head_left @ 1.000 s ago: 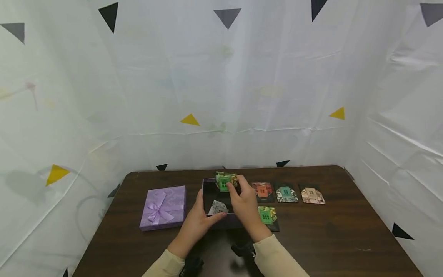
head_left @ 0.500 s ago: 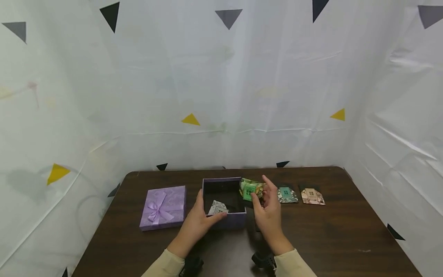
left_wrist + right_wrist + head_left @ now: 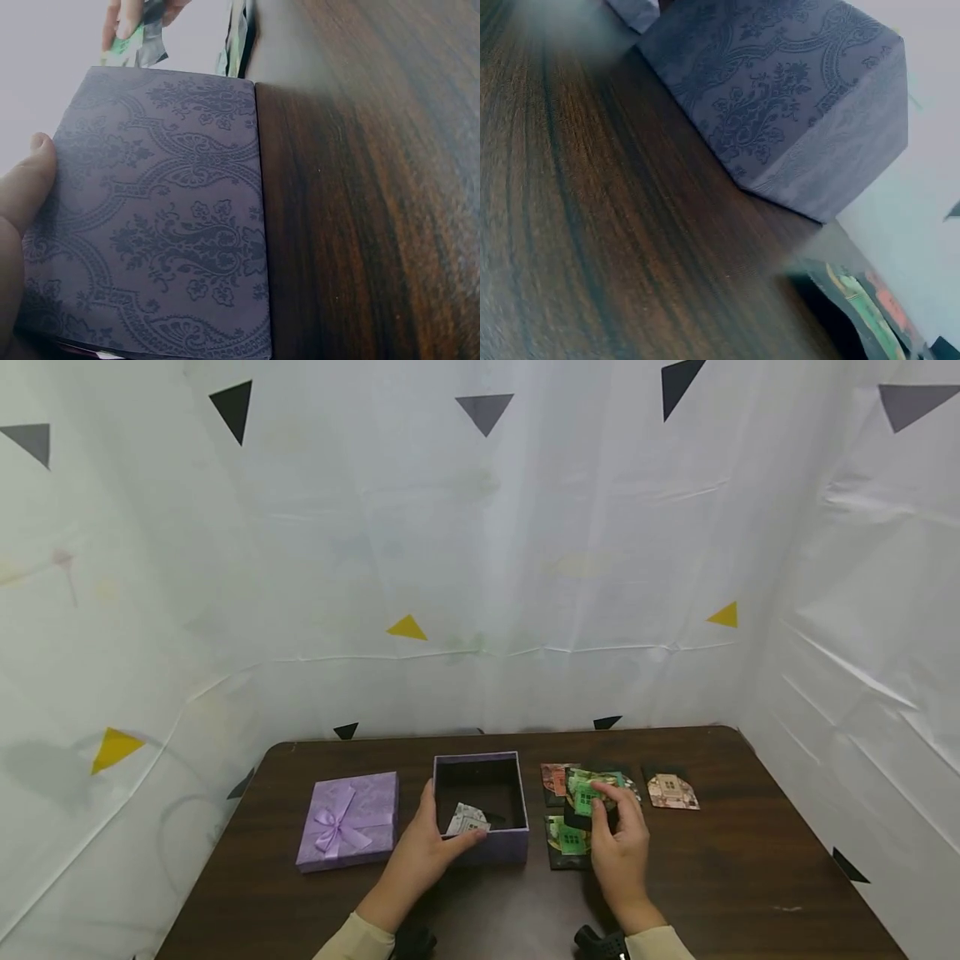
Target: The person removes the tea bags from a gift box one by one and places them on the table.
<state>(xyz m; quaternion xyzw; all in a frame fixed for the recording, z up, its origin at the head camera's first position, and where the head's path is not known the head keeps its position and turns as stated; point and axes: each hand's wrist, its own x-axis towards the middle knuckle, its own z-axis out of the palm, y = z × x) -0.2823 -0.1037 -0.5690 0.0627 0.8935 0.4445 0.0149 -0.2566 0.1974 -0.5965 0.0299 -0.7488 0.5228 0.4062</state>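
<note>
Purple box: open square cardboard box with a damask pattern, under the left hand; thumb on its near-left wall, fingers curled over the near rim.
Box contents: one grey-white printed packet lies just past those fingertips.
Right hand: right hand pinches a green printed packet on dark backing, now over the packets beside the box.
Change: a second ago that green packet was above the box; it has since travelled to the right and sits low over the row. Judgement: packets are coming out of the box, one remaining inside.
Row: second green packet just left of the right hand; orange packet beyond it; beige packet further right.
Lid: lilac lid with ribbon bow, left of the left hand, apart from the box.
Surface: dark wood table.
View differences: left wrist view shows the thumb pressed on the patterned wall; head view alone shows the interior and lid. Right wrist view shows the box's outer wall, no fingers.
</note>
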